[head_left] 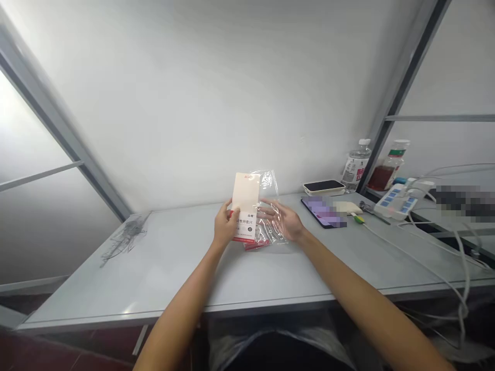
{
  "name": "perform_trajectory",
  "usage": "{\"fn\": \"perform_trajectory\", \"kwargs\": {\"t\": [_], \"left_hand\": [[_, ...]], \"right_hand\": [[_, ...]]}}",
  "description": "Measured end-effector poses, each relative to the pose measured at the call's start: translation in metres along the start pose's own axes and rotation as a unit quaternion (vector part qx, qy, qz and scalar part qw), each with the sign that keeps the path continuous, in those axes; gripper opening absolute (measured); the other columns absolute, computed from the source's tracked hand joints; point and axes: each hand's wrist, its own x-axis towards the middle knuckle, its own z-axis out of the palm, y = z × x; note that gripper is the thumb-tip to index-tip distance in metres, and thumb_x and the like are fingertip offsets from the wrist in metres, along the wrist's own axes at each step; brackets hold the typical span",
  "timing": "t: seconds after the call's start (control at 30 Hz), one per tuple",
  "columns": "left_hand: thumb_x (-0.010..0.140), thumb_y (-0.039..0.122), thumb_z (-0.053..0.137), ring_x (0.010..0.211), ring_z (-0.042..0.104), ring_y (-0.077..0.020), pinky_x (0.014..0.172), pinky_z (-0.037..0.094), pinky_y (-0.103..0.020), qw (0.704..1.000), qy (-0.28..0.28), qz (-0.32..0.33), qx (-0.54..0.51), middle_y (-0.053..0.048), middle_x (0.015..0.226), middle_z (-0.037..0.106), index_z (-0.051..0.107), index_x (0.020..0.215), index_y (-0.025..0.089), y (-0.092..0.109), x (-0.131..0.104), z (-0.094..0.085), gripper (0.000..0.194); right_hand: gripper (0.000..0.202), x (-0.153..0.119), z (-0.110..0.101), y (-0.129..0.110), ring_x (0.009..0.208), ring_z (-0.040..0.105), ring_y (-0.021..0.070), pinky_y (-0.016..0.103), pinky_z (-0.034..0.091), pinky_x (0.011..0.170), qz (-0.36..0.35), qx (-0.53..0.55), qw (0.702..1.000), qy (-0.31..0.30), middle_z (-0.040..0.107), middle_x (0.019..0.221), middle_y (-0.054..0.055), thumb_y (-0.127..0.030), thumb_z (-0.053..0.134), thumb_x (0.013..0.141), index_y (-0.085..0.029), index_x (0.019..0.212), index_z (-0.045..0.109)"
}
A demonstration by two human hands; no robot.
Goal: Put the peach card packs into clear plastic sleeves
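My left hand [226, 224] is closed on a cream card with a white and red lower part [246, 193], its printed Chinese text naming a ruler set. The thumb lies across the front. A clear plastic bag [269, 180] spreads to the right of the card and partly behind it. My right hand [288, 220] is at the bag, fingers stretched toward the card and seen through the film; whether they are inside or behind it I cannot tell. Just below the card, a red strip-like item [256, 246] shows, partly covered.
At left on the grey table [174, 278] lies a tangle of dark thin strands [126, 238]. To the right are a phone with a lit screen [323, 211], a white-edged dark device [324, 187], a bottle [356, 165], a jar [389, 167], a power strip [396, 201] and white cables [410, 257].
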Motion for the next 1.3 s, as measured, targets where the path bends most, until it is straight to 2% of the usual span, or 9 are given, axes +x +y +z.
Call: {"fn": "perform_trajectory", "kwargs": {"t": [0.17, 0.3, 0.43, 0.6, 0.73, 0.93, 1.1, 1.2, 1.3], "left_hand": [[0.08, 0.046, 0.053, 0.052, 0.05, -0.0093, 0.048, 0.039, -0.02, 0.999, 0.02, 0.01, 0.03, 0.0, 0.065, 0.058, 0.048, 0.126, 0.019, 0.0, -0.001, 0.001, 0.053], [0.081, 0.044, 0.052, 0.055, 0.052, -0.01, 0.05, 0.04, -0.021, 0.999, 0.024, 0.014, 0.041, 0.0, 0.067, 0.058, 0.048, 0.126, 0.02, -0.001, -0.002, 0.002, 0.051], [0.078, 0.044, 0.056, 0.055, 0.052, -0.0105, 0.051, 0.04, -0.022, 0.999, 0.032, 0.007, 0.014, 0.0, 0.065, 0.058, 0.05, 0.124, 0.02, -0.001, -0.004, 0.002, 0.052], [0.078, 0.046, 0.056, 0.058, 0.055, -0.0108, 0.051, 0.043, -0.022, 0.999, 0.015, -0.021, -0.032, -0.002, 0.075, 0.061, 0.048, 0.123, 0.019, 0.002, -0.004, 0.004, 0.053], [0.076, 0.045, 0.058, 0.056, 0.054, -0.0098, 0.049, 0.043, -0.021, 0.996, 0.011, -0.041, -0.079, -0.001, 0.073, 0.058, 0.048, 0.121, 0.018, 0.002, -0.003, 0.006, 0.053], [0.077, 0.043, 0.058, 0.058, 0.053, -0.0089, 0.05, 0.042, -0.02, 0.997, 0.024, -0.036, -0.07, 0.0, 0.075, 0.056, 0.05, 0.119, 0.019, 0.0, -0.003, 0.007, 0.049], [0.078, 0.043, 0.058, 0.067, 0.057, -0.0112, 0.058, 0.045, -0.022, 0.994, -0.01, -0.033, -0.106, -0.002, 0.082, 0.059, 0.047, 0.117, 0.021, -0.002, -0.005, 0.011, 0.047], [0.078, 0.047, 0.056, 0.062, 0.058, -0.0117, 0.057, 0.046, -0.024, 0.985, -0.064, -0.073, -0.143, -0.001, 0.077, 0.062, 0.039, 0.123, 0.022, -0.002, -0.007, 0.015, 0.054], [0.076, 0.049, 0.058, 0.064, 0.061, -0.0149, 0.059, 0.048, -0.028, 0.971, -0.111, -0.116, -0.177, -0.002, 0.077, 0.065, 0.036, 0.126, 0.021, -0.001, -0.007, 0.016, 0.061]], "right_hand": [[0.037, 0.002, -0.002, 0.001, 0.094, 0.064, 0.0232, 0.043, 0.048, 0.087, 0.014, 0.056, 0.998, -0.012, 0.067, 0.1, 0.012, -0.035, 0.034, 0.091, -0.017, 0.119, 0.052], [0.036, 0.001, 0.002, 0.003, 0.096, 0.063, 0.0237, 0.043, 0.047, 0.088, 0.024, 0.072, 0.997, -0.019, 0.066, 0.104, 0.012, -0.036, 0.036, 0.091, -0.017, 0.117, 0.053], [0.036, 0.0, 0.007, 0.006, 0.098, 0.063, 0.0228, 0.043, 0.046, 0.088, 0.027, 0.069, 0.997, -0.029, 0.065, 0.108, 0.012, -0.037, 0.035, 0.091, -0.019, 0.118, 0.051], [0.036, -0.001, 0.01, 0.009, 0.095, 0.063, 0.022, 0.04, 0.046, 0.087, 0.011, 0.057, 0.998, -0.033, 0.067, 0.104, 0.011, -0.037, 0.039, 0.09, -0.02, 0.12, 0.049], [0.038, 0.0, 0.009, 0.011, 0.094, 0.064, 0.0218, 0.041, 0.046, 0.086, 0.002, 0.061, 0.997, -0.043, 0.068, 0.1, 0.008, -0.031, 0.042, 0.088, -0.022, 0.125, 0.045], [0.039, 0.001, 0.009, 0.014, 0.093, 0.064, 0.0208, 0.04, 0.047, 0.083, -0.013, 0.039, 0.998, -0.039, 0.068, 0.1, 0.006, -0.03, 0.045, 0.085, -0.024, 0.124, 0.046], [0.036, 0.0, 0.013, 0.017, 0.092, 0.063, 0.0198, 0.035, 0.048, 0.079, -0.031, 0.014, 0.999, -0.032, 0.068, 0.101, 0.004, -0.033, 0.05, 0.083, -0.025, 0.118, 0.052], [0.028, 0.003, 0.013, 0.022, 0.095, 0.062, 0.0192, 0.032, 0.048, 0.078, -0.041, 0.001, 0.999, -0.014, 0.067, 0.104, 0.003, -0.034, 0.054, 0.08, -0.024, 0.107, 0.059], [0.023, 0.006, 0.01, 0.025, 0.094, 0.061, 0.0191, 0.03, 0.048, 0.076, -0.04, 0.004, 0.999, 0.034, 0.067, 0.101, 0.003, -0.034, 0.059, 0.077, -0.022, 0.096, 0.063]]}}
